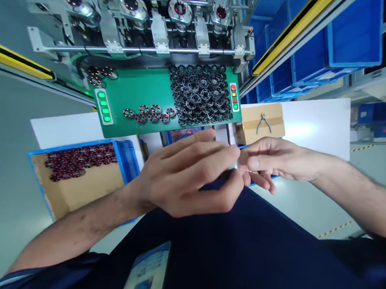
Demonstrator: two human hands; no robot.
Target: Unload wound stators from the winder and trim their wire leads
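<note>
My left hand and my right hand meet over my lap, in front of the green work plate. The left fingers are curled round a small grey metal piece, mostly hidden by them. My right fingertips pinch together at the same spot; what they hold is too small to make out. A heap of dark stator rings lies on the right half of the plate. A short row of copper-wound rings sits near its front edge.
A machine with several round heads stands behind the plate. A blue bin at left holds wound rings on cardboard. Pliers lie on a cardboard box at right. Blue crates fill the rack at upper right.
</note>
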